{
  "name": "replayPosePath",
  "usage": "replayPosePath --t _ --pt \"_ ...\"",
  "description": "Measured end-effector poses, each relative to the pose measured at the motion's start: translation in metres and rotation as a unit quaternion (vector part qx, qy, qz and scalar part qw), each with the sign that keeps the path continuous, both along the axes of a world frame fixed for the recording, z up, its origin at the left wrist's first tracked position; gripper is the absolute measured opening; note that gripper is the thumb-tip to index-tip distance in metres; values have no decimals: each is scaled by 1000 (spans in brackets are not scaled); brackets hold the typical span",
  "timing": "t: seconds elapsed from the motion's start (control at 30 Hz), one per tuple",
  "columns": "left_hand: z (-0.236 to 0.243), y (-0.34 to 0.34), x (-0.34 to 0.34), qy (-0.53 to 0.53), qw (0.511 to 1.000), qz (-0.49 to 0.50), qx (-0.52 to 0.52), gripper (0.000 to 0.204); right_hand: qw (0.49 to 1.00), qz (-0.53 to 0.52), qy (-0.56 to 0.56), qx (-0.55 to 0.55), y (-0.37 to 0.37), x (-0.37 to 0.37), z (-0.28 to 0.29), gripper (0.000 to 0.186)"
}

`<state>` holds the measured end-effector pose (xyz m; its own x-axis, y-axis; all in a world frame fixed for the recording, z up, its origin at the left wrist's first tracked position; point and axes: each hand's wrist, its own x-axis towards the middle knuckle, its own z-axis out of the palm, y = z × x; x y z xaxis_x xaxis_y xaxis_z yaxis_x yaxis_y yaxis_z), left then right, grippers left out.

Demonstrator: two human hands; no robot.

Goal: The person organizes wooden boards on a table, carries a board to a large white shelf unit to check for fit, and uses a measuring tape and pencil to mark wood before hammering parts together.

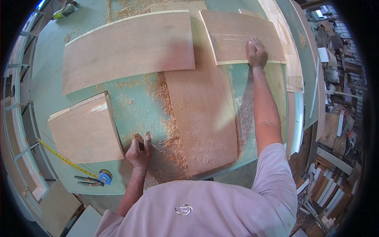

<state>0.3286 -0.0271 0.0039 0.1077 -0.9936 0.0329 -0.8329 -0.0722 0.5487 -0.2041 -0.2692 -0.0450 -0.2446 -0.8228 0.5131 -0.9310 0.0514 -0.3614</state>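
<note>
My right hand (256,53) rests closed on a small curved plywood panel (221,37) at the upper right; anything in its fingers is hidden. My left hand (140,152) is curled low among wood shavings (167,110), right of a tapered stack of plywood pieces (83,134); what it may hold cannot be made out. A long curved panel (126,47) lies at the upper left, across the top of a wide upright plywood board (201,122) running between my hands.
The green worktop (47,91) carries a yellow power tool (63,12), a blue tape measure (105,176) pulled out, and pliers (89,181). Pale wood strips (292,71) line its right edge. Stacked timber (327,189) fills the right; a frame (17,130) stands left.
</note>
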Motion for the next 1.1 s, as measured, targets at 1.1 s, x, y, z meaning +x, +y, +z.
replayPosePath --t 1.1 --pt "0 -5 -1 -27 999 -1 33 33 999 -2 -17 33 -23 -5 -17 39"
